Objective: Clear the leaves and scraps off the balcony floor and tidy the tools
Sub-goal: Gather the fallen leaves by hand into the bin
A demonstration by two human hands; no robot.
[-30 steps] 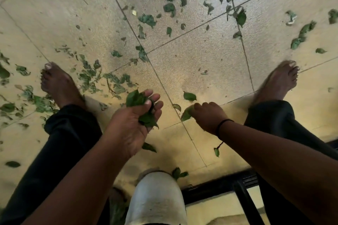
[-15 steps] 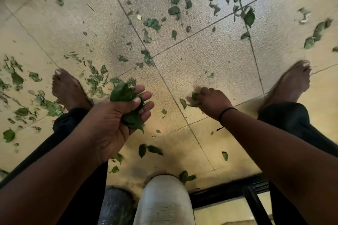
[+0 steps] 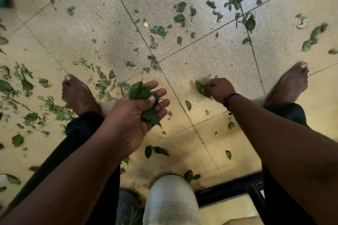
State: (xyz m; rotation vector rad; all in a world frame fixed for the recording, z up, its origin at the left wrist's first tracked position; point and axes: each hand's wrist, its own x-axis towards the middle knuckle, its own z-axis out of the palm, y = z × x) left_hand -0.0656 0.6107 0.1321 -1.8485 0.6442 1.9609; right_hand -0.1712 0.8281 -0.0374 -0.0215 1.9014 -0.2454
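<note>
Two hands are picking up leaves. The left hand [image 3: 139, 113] is gripping a bunch of leaves [image 3: 144, 100] so none drop. The right hand [image 3: 220, 90] is pinching one leaf [image 3: 200, 87] off the floor [image 3: 201, 56]. Many scraps [image 3: 180, 18] are lying all around.

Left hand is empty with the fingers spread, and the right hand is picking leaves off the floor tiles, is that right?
Not quite. The left hand is not empty: its fingers curl round a bunch of green leaves, as the head view shows. The rest stands: the right hand is down at the floor tiles, pinching leaves there.
</note>
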